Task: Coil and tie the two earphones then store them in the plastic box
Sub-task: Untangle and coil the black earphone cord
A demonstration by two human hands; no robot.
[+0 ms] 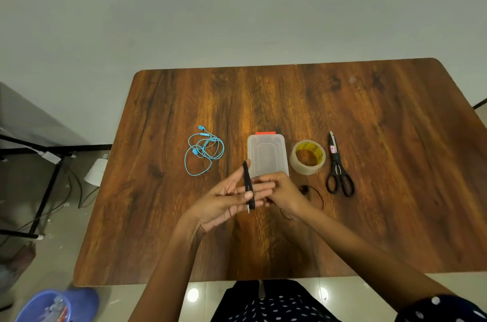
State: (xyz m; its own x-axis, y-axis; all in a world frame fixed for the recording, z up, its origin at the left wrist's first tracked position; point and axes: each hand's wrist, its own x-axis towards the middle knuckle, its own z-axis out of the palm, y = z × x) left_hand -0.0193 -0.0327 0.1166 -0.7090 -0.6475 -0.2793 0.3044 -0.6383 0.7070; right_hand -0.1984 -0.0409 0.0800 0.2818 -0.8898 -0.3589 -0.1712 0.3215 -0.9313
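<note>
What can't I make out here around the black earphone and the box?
- Head view: right hand covers the black earphone cable it holds.
- Both hands hide the plastic box near edge.
- Earbuds beside the right hand: blurred, too small.
- Left hand fingers hide the coil's underside.

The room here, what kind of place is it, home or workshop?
Probably a plain room indoors, home or office. A wooden table stands by a bare pale wall on a glossy tiled floor, with a purple plastic basin on it.
</note>
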